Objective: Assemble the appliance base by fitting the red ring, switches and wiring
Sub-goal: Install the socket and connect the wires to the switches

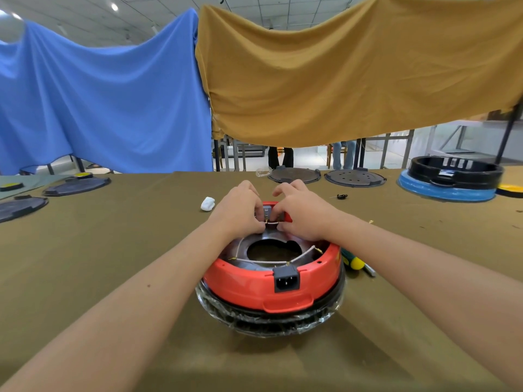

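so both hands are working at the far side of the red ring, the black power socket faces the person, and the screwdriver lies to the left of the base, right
Not quite: the head view shows the screwdriver lying to the right of the base, beside the red ring, not to the left. The rest holds: the left hand and right hand work at the ring's far side, and the black power socket faces the person.

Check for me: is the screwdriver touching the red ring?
Cannot tell. In the head view the screwdriver lies on the table just right of the red ring, but the right forearm covers its handle end, hiding any contact or gap.
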The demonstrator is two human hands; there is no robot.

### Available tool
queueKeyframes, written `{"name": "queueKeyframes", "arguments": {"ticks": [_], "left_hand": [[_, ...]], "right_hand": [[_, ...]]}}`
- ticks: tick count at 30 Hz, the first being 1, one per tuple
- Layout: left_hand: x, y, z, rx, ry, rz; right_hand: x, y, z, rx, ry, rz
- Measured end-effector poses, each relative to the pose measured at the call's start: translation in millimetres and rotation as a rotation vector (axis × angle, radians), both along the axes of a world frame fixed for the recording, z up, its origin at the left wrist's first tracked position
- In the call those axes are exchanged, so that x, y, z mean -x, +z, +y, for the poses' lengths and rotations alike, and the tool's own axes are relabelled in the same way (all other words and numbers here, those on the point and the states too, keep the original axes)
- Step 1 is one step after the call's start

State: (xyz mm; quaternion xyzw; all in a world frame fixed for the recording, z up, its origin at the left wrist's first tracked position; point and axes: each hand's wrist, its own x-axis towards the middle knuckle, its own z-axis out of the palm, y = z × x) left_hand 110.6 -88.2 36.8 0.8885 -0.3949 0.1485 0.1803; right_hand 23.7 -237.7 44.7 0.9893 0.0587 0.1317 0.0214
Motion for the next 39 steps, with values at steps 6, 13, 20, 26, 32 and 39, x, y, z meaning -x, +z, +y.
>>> {"name": "queueKeyframes", "arguments": {"ticks": [6,13,20,26,32,39], "left_hand": [[3.6,2.1,0.7,-0.031,-0.06,0.052],[5.1,3.8,3.2,0.004,-0.067,0.15],[3.8,4.8,3.2,0.006,-0.037,0.155],[2.4,4.4,2.0,0.008,-0.016,0.1],[1.1,5.0,1.2,0.007,-0.035,0.097],[0.6,4.8,3.2,-0.021,-0.042,0.136]], "right_hand": [[0.2,0.7,0.8,-0.009,0.001,0.034],[1.0,2.0,1.3,-0.083,-0.007,0.051],[1.0,1.3,0.7,-0.106,-0.007,0.048],[1.0,1.9,-1.0,-0.146,0.012,0.062],[-1.2,0.5,-2.3,-0.172,0.015,0.058],[-2.3,-0.4,-3.6,-0.178,0.024,0.066]]}}
